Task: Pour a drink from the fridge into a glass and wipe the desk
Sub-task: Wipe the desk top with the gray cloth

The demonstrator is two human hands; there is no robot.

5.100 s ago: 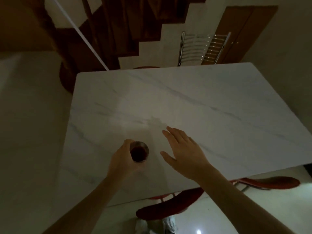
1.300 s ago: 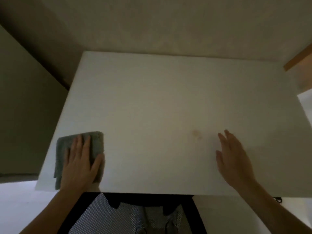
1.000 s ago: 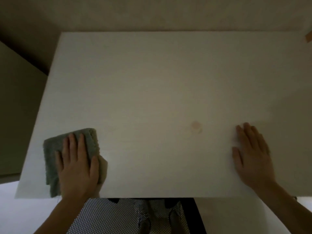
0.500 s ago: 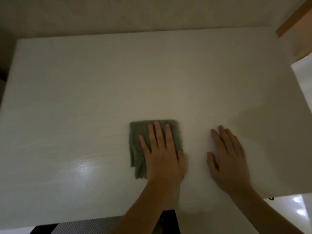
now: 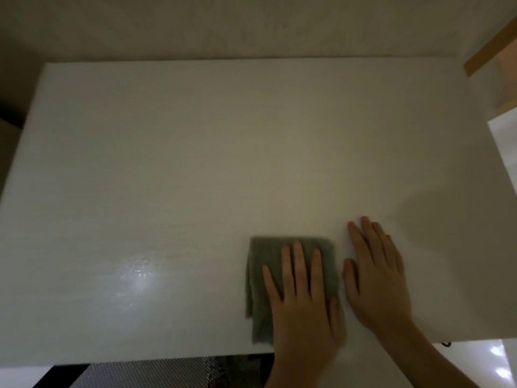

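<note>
Cloth (image 5: pixel 291 271) further right, both hands flat.

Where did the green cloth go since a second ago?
The left hand slid the cloth from the desk's near-left corner rightward, up beside the right hand, covering where the pinkish spot was. Nothing grabbed or dropped. Both hands stayed flat, the right one resting on the desk.

Dim, grainy; glare patch on desk (image 5: pixel 140 278); cloth (image 5: pixel 268 264) edges motion-blurred
</note>
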